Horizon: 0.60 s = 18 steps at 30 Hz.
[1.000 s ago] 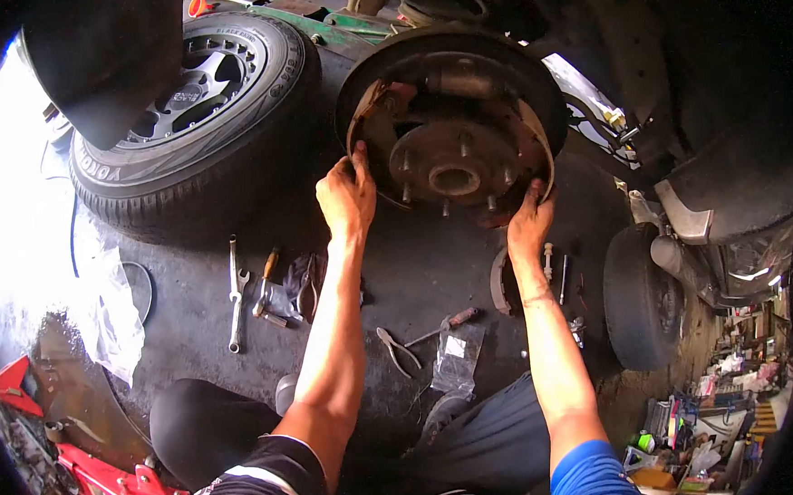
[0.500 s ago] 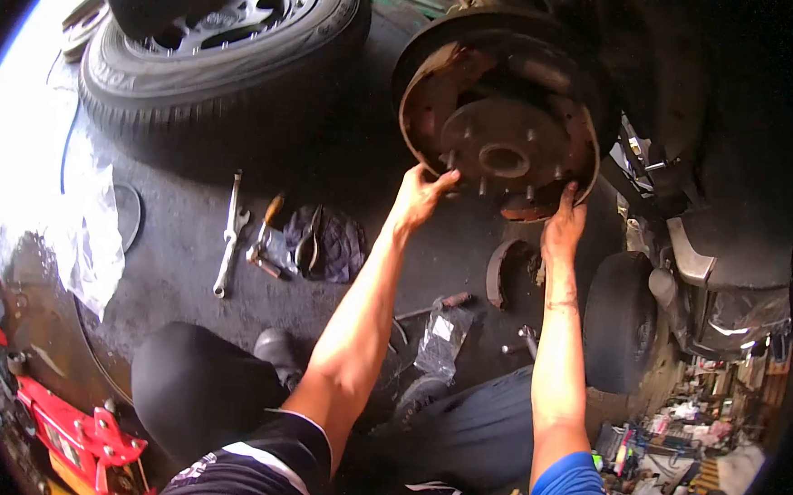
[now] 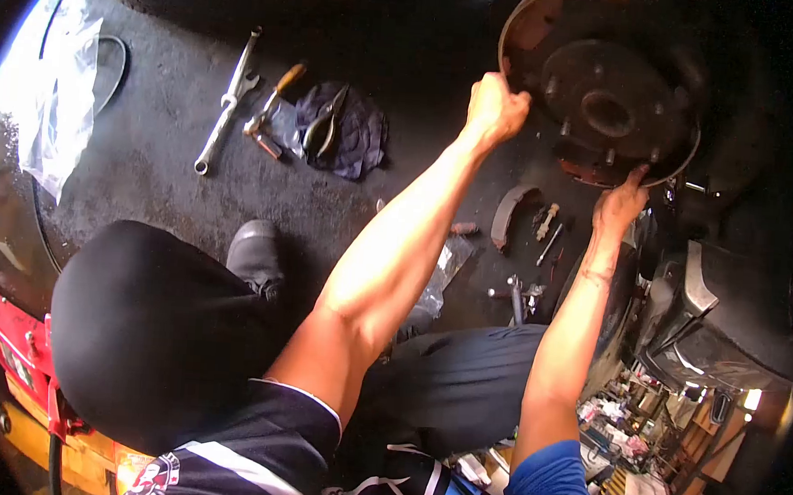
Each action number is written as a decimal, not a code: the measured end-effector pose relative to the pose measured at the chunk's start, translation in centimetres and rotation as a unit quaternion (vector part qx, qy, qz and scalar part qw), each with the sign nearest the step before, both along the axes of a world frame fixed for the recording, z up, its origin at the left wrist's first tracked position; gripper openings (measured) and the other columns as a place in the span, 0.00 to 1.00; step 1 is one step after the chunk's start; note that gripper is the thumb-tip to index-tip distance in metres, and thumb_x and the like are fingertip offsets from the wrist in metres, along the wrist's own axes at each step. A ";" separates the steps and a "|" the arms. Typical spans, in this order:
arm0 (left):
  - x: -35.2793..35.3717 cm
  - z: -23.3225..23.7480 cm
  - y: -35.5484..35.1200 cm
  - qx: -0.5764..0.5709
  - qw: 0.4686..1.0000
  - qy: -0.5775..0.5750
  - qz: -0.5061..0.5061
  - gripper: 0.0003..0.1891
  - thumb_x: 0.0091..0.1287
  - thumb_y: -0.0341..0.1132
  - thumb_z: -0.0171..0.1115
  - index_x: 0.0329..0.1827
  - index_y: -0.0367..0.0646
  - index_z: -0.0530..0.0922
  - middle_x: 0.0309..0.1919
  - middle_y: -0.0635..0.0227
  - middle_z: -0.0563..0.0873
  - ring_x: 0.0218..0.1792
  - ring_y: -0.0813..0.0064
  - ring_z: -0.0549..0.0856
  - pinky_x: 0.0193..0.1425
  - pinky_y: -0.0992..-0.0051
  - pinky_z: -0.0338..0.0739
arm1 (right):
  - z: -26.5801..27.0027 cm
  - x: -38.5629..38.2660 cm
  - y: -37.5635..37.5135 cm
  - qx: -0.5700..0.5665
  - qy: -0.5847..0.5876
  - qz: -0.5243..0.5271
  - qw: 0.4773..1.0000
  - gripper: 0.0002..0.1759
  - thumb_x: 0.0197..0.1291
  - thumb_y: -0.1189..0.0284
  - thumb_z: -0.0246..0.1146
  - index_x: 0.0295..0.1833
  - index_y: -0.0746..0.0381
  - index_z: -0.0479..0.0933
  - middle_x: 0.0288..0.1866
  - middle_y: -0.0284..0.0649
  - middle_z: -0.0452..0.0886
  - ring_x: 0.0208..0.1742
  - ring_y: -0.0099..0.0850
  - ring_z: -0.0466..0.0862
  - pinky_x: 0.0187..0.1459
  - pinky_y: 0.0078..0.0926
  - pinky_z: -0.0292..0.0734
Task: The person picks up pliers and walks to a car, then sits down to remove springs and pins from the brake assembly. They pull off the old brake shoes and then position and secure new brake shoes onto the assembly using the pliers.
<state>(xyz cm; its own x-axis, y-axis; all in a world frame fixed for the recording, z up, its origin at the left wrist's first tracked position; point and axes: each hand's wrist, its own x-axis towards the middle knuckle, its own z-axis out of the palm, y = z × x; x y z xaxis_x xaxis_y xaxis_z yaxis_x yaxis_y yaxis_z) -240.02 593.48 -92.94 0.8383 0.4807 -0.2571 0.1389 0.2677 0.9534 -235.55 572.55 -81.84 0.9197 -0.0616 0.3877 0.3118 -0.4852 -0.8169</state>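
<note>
A rusty drum brake assembly, with a round hub and several wheel studs, hangs at the upper right. A brake shoe curves along its left side. My left hand is closed at the lower end of this shoe, its fingers partly hidden behind the edge. My right hand grips the lower right rim of the assembly, where another shoe edge curves; its fingertips are on the front side. A reddish piece shows beneath the hub between my hands.
Below lie a loose brake shoe, a small pale part and a metal tool. To the left are a long wrench, a wooden-handled tool and pliers on a dark cloth. A red jack stands lower left.
My view has shifted, so the brake assembly sits further right and higher. Both hands remain at its lower edge; the left fingers now look more curled.
</note>
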 end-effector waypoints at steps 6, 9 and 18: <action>0.6 -0.8 0.4 0.035 0.999 -0.007 0.014 0.19 0.56 0.39 0.65 0.32 0.25 0.81 0.30 0.41 0.86 0.39 0.54 0.89 0.45 0.63 0.81 | -1.5 1.0 0.1 -0.034 -0.144 0.015 0.989 0.26 0.76 0.57 0.50 0.50 0.75 0.72 0.34 0.40 0.77 0.35 0.32 0.73 0.45 0.31 0.69; 0.5 -0.9 0.9 0.063 0.998 0.001 0.025 0.21 0.56 0.40 0.65 0.38 0.25 0.82 0.35 0.38 0.85 0.43 0.51 0.88 0.48 0.62 0.82 | -1.5 0.6 1.4 -0.037 -0.200 0.027 0.979 0.28 0.76 0.58 0.49 0.55 0.78 0.72 0.45 0.48 0.81 0.42 0.35 0.74 0.56 0.31 0.67; 1.8 -3.0 2.0 0.114 0.990 -0.026 0.074 0.21 0.61 0.38 0.58 0.41 0.22 0.75 0.40 0.32 0.83 0.45 0.41 0.84 0.50 0.56 0.80 | -0.6 2.3 -1.1 -0.114 -0.168 -0.035 0.979 0.30 0.74 0.58 0.52 0.52 0.82 0.73 0.48 0.50 0.82 0.39 0.35 0.76 0.45 0.33 0.73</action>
<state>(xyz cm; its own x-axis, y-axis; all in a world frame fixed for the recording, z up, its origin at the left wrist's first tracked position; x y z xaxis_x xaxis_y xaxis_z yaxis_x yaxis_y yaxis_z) -238.21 595.51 -95.98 0.7632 0.6404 -0.0865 0.0640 0.0583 0.9962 -233.21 571.49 -82.46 0.7345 0.0035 0.6786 0.5037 -0.6730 -0.5417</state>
